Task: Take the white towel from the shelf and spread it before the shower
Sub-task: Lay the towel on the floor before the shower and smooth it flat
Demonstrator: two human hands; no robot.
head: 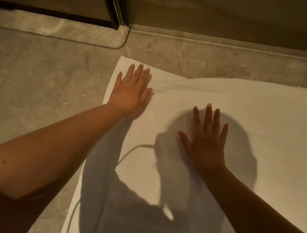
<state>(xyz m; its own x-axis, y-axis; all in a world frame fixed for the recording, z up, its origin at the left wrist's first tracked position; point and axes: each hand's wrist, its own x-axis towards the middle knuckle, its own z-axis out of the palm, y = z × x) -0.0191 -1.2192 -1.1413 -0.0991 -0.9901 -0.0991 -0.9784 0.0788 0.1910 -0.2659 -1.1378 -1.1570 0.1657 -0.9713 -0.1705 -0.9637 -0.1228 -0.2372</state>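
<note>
The white towel (215, 107) lay on the stone floor (39, 86) near the shower door (111, 5). My left hand (132, 93) and right hand (206, 142) pressed it, fingers spread. I judged it soft, light and limp, best gripped at its corners.

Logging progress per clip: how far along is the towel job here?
Done: the white towel lies open on the floor before the shower door. In hand: left hand and right hand press flat on it. Left: the fold beside the left hand.
</note>
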